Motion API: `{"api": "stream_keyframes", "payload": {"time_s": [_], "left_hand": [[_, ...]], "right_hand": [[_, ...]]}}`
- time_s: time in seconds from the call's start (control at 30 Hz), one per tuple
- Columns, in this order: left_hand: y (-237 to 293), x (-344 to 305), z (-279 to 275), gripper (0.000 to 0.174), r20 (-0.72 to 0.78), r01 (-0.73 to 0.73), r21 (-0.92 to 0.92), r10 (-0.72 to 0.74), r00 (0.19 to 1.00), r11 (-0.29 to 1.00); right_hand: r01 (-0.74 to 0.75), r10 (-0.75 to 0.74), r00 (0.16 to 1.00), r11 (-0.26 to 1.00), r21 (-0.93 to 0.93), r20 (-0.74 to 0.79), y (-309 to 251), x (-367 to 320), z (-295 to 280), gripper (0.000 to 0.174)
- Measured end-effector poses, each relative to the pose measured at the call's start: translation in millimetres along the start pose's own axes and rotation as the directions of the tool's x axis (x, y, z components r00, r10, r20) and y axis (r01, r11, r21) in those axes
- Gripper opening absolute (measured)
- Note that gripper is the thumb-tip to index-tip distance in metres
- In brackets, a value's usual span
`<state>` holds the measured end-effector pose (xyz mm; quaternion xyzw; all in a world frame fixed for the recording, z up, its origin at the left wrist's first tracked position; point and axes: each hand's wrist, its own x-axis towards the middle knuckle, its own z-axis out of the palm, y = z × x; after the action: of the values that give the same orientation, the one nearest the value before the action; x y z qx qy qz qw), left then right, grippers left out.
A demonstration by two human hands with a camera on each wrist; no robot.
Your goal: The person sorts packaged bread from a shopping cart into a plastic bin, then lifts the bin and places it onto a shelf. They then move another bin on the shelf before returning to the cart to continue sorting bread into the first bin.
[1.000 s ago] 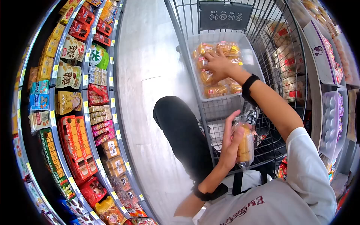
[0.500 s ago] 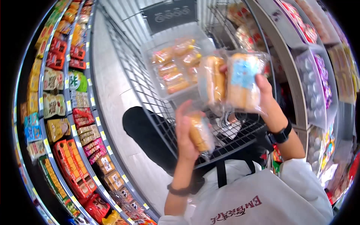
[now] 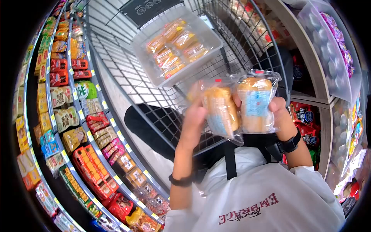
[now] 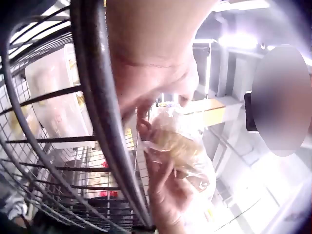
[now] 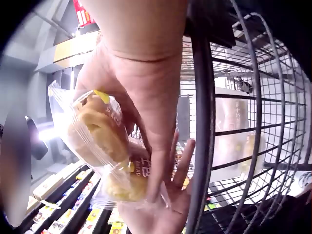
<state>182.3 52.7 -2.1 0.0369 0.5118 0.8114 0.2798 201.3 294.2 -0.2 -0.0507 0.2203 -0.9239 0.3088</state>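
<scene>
The right hand [image 3: 280, 116] curls its fingers round one bread pack [image 3: 253, 104], and the left hand [image 3: 195, 116] props the second pack [image 3: 221, 112] with nearly straight fingers, both faced upward, probably for reading.

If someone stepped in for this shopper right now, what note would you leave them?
Left hand: grips the left bread packet, raised in front of the cart.
Right hand: grips the right bread packet, blue label, close beside the other.
Clear bin in the cart holds more such packets.
Done: both packets are up in hand, clear of the bin.
Left: neither is set down yet; probably they go onto a shelf.
</scene>
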Motion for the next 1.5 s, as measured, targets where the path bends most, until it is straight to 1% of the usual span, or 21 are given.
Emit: {"api": "stream_keyframes", "payload": {"time_s": [0.03, 0.07, 0.1, 0.13, 0.17, 0.2, 0.3, 0.33, 0.37, 0.43, 0.47, 0.6, 0.7, 0.9, 1.13, 1.2, 1.23, 1.3, 1.43, 1.47, 1.5], "left_hand": [[7.0, -1.1, 7.8, 0.100, 0.062, 0.057, 0.017, -0.058, 0.996, 0.998], [-0.2, -1.2, 7.4, 0.071, 0.011, -0.046, -0.056, 0.047, 0.999, 0.997], [-3.4, 1.7, 5.1, 0.071, -0.008, -0.052, -0.051, 0.052, 0.999, 0.997], [-5.6, 5.2, 2.3, 0.069, -0.126, -0.171, 0.040, 0.175, 0.977, 0.984], [-6.9, 6.0, 0.8, 0.070, -0.224, -0.272, 0.143, 0.299, 0.928, 0.952], [-5.5, 5.5, 2.4, 0.071, -0.340, -0.230, 0.019, 0.223, 0.914, 0.973], [-7.4, 1.9, 1.9, 0.074, -0.258, -0.171, 0.078, 0.186, 0.948, 0.982], [-3.6, -2.4, 2.7, 0.073, -0.227, -0.067, -0.084, 0.047, 0.973, 0.994], [2.3, -3.6, 4.1, 0.073, -0.226, -0.061, -0.085, 0.040, 0.973, 0.995], [13.7, -1.6, 8.8, 0.073, -0.069, -0.022, -0.325, -0.001, 0.998, 0.945], [13.1, -0.9, 11.4, 0.072, -0.100, -0.052, -0.252, 0.027, 0.995, 0.966], [6.3, 0.2, 12.6, 0.065, -0.176, -0.090, -0.066, 0.077, 0.981, 0.994], [4.1, -0.3, 8.9, 0.064, -0.209, -0.059, -0.029, 0.052, 0.976, 0.998], [6.0, 0.5, 7.2, 0.058, -0.202, -0.061, 0.009, 0.061, 0.977, 0.998], [1.3, 2.1, 6.8, 0.061, -0.258, -0.062, -0.012, 0.057, 0.964, 0.998], [-3.0, 3.7, 2.9, 0.059, -0.329, -0.050, 0.152, 0.098, 0.939, 0.987], [-6.3, 4.7, 1.1, 0.059, -0.323, -0.051, 0.144, 0.096, 0.942, 0.988], [-11.6, 6.7, -1.5, 0.058, -0.293, -0.108, 0.563, 0.320, 0.901, 0.820], [-6.1, 6.5, 1.8, 0.059, -0.211, -0.111, 0.471, 0.234, 0.949, 0.875], [-2.7, 4.2, 8.0, 0.060, -0.197, -0.077, 0.360, 0.156, 0.968, 0.930], [-1.9, 3.3, 11.2, 0.060, -0.198, -0.076, 0.361, 0.156, 0.968, 0.930]], "right_hand": [[-0.016, 0.016, 1.000, 1.000, 0.011, 0.014, 3.0, 1.5, 5.6, 0.074], [0.006, -0.029, 0.986, 0.991, -0.134, -0.167, 6.0, 1.3, 14.4, 0.073], [0.003, -0.101, 0.938, 0.959, -0.282, -0.332, 7.2, 3.5, 21.0, 0.072], [0.029, -0.191, 0.891, 0.930, -0.367, -0.412, 10.9, 12.0, 26.8, 0.071], [0.007, -0.239, 0.889, 0.860, -0.510, -0.390, 8.6, 16.6, 16.3, 0.071], [0.012, -0.216, 0.886, 0.894, -0.447, -0.409, 6.8, 20.7, 17.8, 0.070], [-0.002, -0.197, 0.862, 0.920, -0.391, -0.467, 11.0, 25.2, 18.7, 0.064], [-0.019, -0.204, 0.840, 0.915, -0.402, -0.504, 14.1, 24.8, 18.6, 0.059], [-0.020, -0.203, 0.837, 0.917, -0.399, -0.509, 16.0, 25.1, 19.0, 0.059], [-0.042, -0.283, 0.771, 0.871, -0.489, -0.571, 16.3, 26.0, 18.6, 0.055], [-0.045, -0.246, 0.774, 0.898, -0.438, -0.584, 15.9, 23.1, 10.3, 0.054], [-0.048, -0.228, 0.763, 0.913, -0.404, -0.605, 16.3, 24.2, 14.4, 0.052], [-0.074, -0.209, 0.784, 0.903, -0.423, -0.584, 16.1, 24.3, 15.5, 0.053], [-0.131, -0.150, 0.816, 0.892, -0.432, -0.558, 14.1, 24.7, 19.3, 0.057], [-0.071, -0.195, 0.802, 0.908, -0.414, -0.564, 18.9, 24.4, 9.9, 0.057], [-0.020, -0.212, 0.804, 0.924, -0.381, -0.556, 19.5, 25.1, 3.8, 0.058], [-0.022, -0.216, 0.799, 0.922, -0.387, -0.561, 19.1, 25.7, 5.4, 0.058], [-0.025, -0.219, 0.757, 0.932, -0.362, -0.616, 18.9, 26.3, 8.2, 0.049], [-0.074, -0.192, 0.795, 0.910, -0.407, -0.575, 20.2, 27.6, 6.1, 0.048], [-0.075, -0.190, 0.796, 0.911, -0.405, -0.575, 21.8, 28.1, 6.3, 0.048], [-0.098, -0.260, 0.801, 0.831, -0.547, -0.539, 23.3, 28.5, 6.6, 0.047]]}}
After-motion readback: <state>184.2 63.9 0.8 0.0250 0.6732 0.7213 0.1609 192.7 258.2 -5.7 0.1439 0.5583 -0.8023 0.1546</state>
